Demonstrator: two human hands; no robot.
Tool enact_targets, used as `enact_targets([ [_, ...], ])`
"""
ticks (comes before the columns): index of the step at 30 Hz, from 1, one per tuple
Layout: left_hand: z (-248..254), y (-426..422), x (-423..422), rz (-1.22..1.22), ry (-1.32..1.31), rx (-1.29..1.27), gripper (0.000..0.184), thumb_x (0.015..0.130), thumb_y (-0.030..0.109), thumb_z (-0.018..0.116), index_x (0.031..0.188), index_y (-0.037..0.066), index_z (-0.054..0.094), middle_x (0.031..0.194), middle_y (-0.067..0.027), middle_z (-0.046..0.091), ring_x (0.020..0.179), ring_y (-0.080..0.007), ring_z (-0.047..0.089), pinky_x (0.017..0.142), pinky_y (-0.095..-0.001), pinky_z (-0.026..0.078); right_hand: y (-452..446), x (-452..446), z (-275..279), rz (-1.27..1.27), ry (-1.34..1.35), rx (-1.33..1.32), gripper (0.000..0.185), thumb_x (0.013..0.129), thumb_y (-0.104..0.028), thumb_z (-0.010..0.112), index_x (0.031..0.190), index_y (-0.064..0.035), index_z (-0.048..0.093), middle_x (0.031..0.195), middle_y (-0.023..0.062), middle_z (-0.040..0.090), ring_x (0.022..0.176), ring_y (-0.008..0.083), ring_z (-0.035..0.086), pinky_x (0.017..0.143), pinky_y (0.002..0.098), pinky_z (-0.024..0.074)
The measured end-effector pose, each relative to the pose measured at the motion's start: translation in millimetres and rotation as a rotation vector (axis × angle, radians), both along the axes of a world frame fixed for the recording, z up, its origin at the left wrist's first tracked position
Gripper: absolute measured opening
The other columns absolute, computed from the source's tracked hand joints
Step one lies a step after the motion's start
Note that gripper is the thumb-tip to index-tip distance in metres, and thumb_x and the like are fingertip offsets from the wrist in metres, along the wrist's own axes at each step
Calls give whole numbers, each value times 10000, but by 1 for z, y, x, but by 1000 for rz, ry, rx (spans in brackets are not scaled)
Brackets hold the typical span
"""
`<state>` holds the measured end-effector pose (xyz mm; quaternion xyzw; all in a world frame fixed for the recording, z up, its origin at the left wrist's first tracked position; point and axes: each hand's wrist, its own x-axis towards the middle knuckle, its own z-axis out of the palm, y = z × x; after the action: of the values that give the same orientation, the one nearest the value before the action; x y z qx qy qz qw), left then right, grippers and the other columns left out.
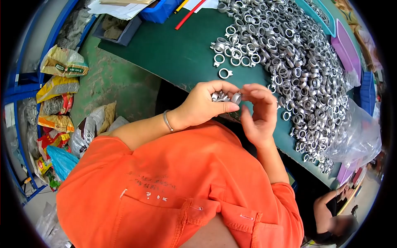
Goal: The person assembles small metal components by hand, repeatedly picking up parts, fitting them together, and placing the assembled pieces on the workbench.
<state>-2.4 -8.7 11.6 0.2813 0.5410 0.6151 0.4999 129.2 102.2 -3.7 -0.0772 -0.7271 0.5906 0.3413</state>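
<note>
My left hand (pixel 206 101), with a bracelet at the wrist, is wrapped round several small silver metal rings (pixel 221 96) just off the table's front edge. One ring (pixel 236 98) stands upright between its thumb and fingers. My right hand (pixel 261 111) is close beside that ring, its fingers curved and apart from the thumb, with nothing visible between them. Behind the hands a single ring (pixel 225 73) lies flat on the green table (pixel 178 58). A large heap of similar rings (pixel 306 78) spreads over the table to the right.
A grey bin (pixel 118 31), a blue bin (pixel 159 10) and a red stick (pixel 190 14) are at the back left. Purple trays (pixel 346 47) and a clear plastic bag (pixel 357 136) border the heap. Sacks (pixel 64 62) fill the left side. Another person (pixel 324 211) is at the lower right.
</note>
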Motion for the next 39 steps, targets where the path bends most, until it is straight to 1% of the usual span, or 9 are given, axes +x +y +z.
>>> enact_targets([
  [3,-5,-1,-1,54,228,38,209,793,58,664,988,3,615,835,2,608,574,-13,469,503,-159,401,4,0,0,-48,25,-164,451,715,166,417,1122,-24,389,1160,149,436,1036,220,520,862,315,450],
  [6,-1,-5,-3,42,94,-35,162,800,49,647,953,-2,628,857,-15,618,576,-19,479,503,-163,409,5,-7,5,-69,-49,-269,383,737,151,450,1079,-21,439,1111,131,474,984,211,542,818,298,462],
  [8,-5,-9,-6,52,18,-70,157,814,41,614,964,-1,622,868,-35,624,595,-36,502,503,-171,421,13,-12,1,-144,-323,139,272,762,120,501,997,-16,505,1014,109,526,910,198,562,755,274,466],
  [15,-9,-17,-22,157,-603,-75,286,850,83,473,1123,19,528,964,-122,616,716,-139,582,497,-223,473,14,-51,-2,-135,-503,767,94,747,-96,641,819,-53,598,808,112,533,757,309,523,644,400,435],
  [19,-15,-20,-23,177,-549,-44,79,859,128,527,893,58,521,799,-71,571,642,-127,550,439,-233,443,20,-42,-2,-110,-473,638,95,740,-71,645,741,-23,563,765,134,523,726,323,521,624,404,428],
  [21,-20,-17,-22,141,-406,-112,141,859,146,586,783,70,495,652,-31,519,510,-99,488,391,-229,409,23,-35,-1,-58,-366,444,97,737,-15,637,743,13,544,756,163,525,710,336,525,637,387,444],
  [26,-18,-4,-24,58,-389,-125,142,878,151,566,903,15,533,667,-36,523,511,-94,492,374,-214,399,28,-18,-12,-220,-368,699,110,713,29,605,810,-2,564,900,171,559,817,349,552,688,400,474],
  [33,-41,-40,-56,-566,-526,-237,247,912,206,500,1006,-10,577,833,-99,633,622,-95,595,415,-170,428,20,-14,-2,-296,-398,710,283,728,-68,672,969,16,551,968,186,542,863,348,524,756,395,443],
  [39,-124,-45,-32,-363,-563,-590,256,856,241,591,1042,66,595,889,-44,640,766,-131,595,627,-275,495,17,-14,-1,-352,-454,786,269,695,-96,718,884,17,563,919,166,555,826,324,529,723,389,440],
])
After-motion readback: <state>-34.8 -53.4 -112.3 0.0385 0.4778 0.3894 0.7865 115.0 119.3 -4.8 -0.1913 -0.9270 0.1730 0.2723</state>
